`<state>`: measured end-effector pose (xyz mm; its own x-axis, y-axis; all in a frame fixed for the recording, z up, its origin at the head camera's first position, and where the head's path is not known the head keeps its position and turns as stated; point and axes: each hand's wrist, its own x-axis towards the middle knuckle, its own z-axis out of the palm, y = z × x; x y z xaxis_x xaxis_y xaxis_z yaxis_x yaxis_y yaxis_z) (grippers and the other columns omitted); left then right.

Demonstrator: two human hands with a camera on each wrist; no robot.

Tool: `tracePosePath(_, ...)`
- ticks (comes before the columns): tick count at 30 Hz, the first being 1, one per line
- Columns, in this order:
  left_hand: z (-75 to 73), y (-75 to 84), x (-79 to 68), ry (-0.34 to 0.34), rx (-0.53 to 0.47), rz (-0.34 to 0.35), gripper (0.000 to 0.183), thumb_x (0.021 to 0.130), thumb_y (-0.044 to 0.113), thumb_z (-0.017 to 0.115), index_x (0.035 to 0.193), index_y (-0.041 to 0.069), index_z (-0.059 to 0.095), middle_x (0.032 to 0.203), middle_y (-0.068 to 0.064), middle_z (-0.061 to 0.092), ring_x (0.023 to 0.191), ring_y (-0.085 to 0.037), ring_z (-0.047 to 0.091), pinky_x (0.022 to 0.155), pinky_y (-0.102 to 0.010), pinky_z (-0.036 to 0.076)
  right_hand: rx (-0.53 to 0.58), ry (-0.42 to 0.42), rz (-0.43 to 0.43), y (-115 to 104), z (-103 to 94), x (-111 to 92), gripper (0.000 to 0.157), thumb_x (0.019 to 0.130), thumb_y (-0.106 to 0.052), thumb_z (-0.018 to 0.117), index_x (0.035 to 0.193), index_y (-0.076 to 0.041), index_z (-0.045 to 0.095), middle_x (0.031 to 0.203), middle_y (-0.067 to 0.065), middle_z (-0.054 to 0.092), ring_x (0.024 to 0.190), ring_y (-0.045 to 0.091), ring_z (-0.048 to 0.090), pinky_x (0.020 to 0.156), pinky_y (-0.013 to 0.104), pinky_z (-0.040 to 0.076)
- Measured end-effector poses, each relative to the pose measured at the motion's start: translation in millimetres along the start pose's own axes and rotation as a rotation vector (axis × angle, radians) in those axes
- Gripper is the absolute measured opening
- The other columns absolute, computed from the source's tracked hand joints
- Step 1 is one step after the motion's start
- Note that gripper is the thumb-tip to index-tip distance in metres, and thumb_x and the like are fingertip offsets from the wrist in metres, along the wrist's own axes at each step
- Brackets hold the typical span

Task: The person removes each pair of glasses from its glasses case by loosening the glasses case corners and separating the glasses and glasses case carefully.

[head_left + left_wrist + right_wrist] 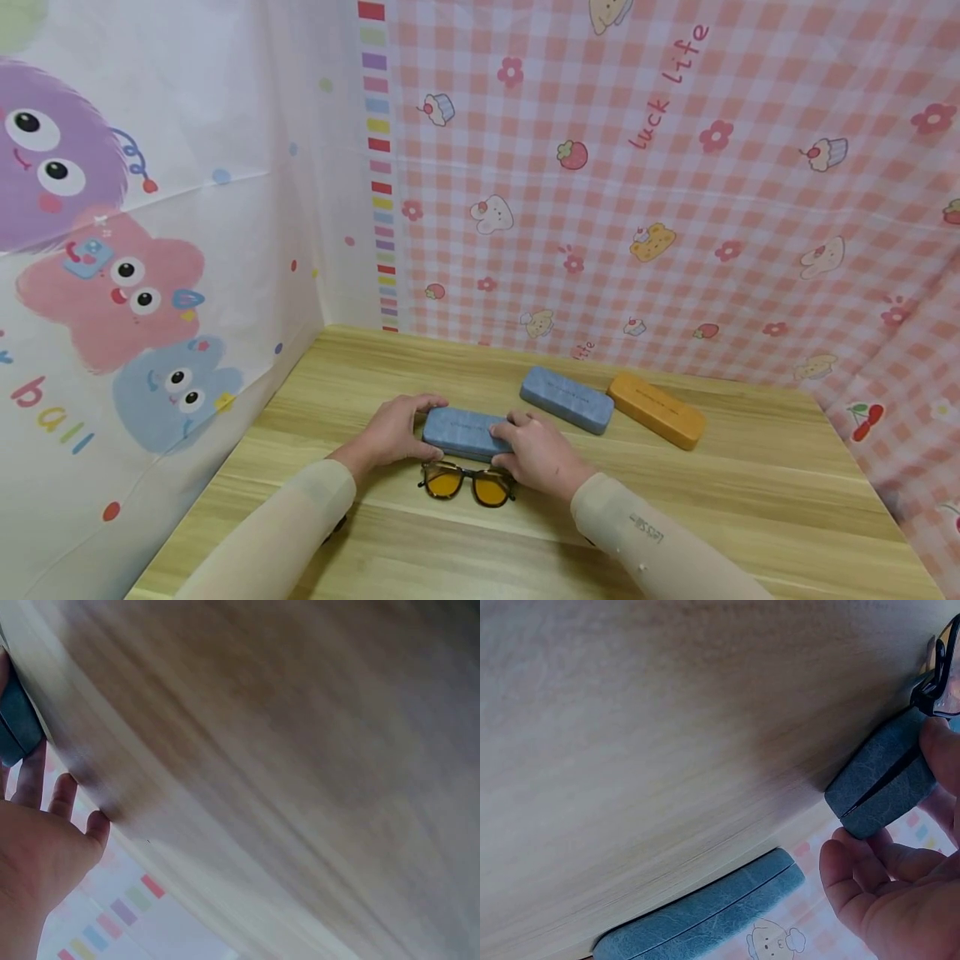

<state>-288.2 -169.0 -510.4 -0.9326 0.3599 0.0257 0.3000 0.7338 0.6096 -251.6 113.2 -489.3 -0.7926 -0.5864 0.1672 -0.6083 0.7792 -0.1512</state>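
Observation:
A blue glasses case [459, 427] lies on the wooden table between both hands. My left hand [392, 431] grips its left end, thumb at the near side and fingers at the far side. In the left wrist view only a corner of the case [20, 724] shows beside the hand. My right hand [546, 454] holds the right end, with the thumb near the seam and fingers on the lid. The right wrist view shows a narrow gap along the seam of this case [885, 776]. Just in front of it lie sunglasses with orange lenses [444, 484].
A second blue glasses case [567, 400] stands behind and to the right, its lid down. Beside it lies an orange glasses case [657, 411]. Patterned cloth walls [600, 208] border the wooden table [720, 508] at the back and sides.

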Motion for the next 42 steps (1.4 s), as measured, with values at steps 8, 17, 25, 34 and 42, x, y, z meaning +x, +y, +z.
tracePosePath(8, -0.8, 0.0, 0.4, 0.0, 0.02, 0.01, 0.079, 0.074, 0.032, 0.101, 0.144, 0.022, 0.066, 0.14, -0.004, 0.071, 0.133, -0.032, 0.062, 0.115, -0.056, 0.049, 0.011, -0.005, -0.002, -0.3, -0.4, 1.4, 0.041, 0.098, -0.037, 0.08, 0.132, -0.014, 0.076, 0.124, 0.013, 0.072, 0.112, 0.033, 0.068, 0.104, 0.049, 0.058)
tracePosePath(17, -1.4, 1.1, 0.7, 0.002, 0.023, 0.011, 0.077, 0.074, 0.032, 0.101, 0.142, 0.023, 0.067, 0.138, -0.004, 0.072, 0.131, -0.031, 0.062, 0.114, -0.056, 0.05, 0.036, -0.003, 0.006, 1.3, -0.8, 1.2, 0.04, 0.097, -0.037, 0.081, 0.131, -0.015, 0.077, 0.127, 0.014, 0.072, 0.117, 0.035, 0.068, 0.106, 0.051, 0.057)
tracePosePath(25, -1.3, 1.4, 0.2, 0.006, 0.014, 0.004, 0.076, 0.073, 0.031, 0.101, 0.141, 0.023, 0.068, 0.139, -0.004, 0.072, 0.132, -0.032, 0.061, 0.115, -0.056, 0.049, 0.079, -0.014, 0.033, 3.4, -0.6, 1.9, 0.043, 0.097, -0.039, 0.08, 0.133, -0.016, 0.077, 0.132, 0.014, 0.072, 0.123, 0.036, 0.067, 0.108, 0.052, 0.057)
tracePosePath(34, -1.2, 1.9, 0.5, 0.006, 0.025, 0.001, 0.076, 0.073, 0.031, 0.101, 0.141, 0.024, 0.068, 0.138, -0.004, 0.072, 0.132, -0.032, 0.062, 0.114, -0.056, 0.049, 0.097, 0.003, 0.017, 5.8, -0.5, 1.7, 0.043, 0.094, -0.037, 0.083, 0.131, -0.015, 0.079, 0.132, 0.016, 0.073, 0.122, 0.037, 0.067, 0.106, 0.052, 0.058)
tracePosePath(42, -1.4, 1.3, 0.7, 0.003, 0.01, -0.002, 0.076, 0.073, 0.031, 0.101, 0.141, 0.023, 0.068, 0.139, -0.003, 0.072, 0.133, -0.032, 0.061, 0.116, -0.056, 0.048, 0.111, 0.004, 0.022, 6.0, -0.3, 1.5, 0.044, 0.094, -0.038, 0.083, 0.131, -0.016, 0.078, 0.131, 0.014, 0.072, 0.121, 0.034, 0.067, 0.104, 0.05, 0.059)
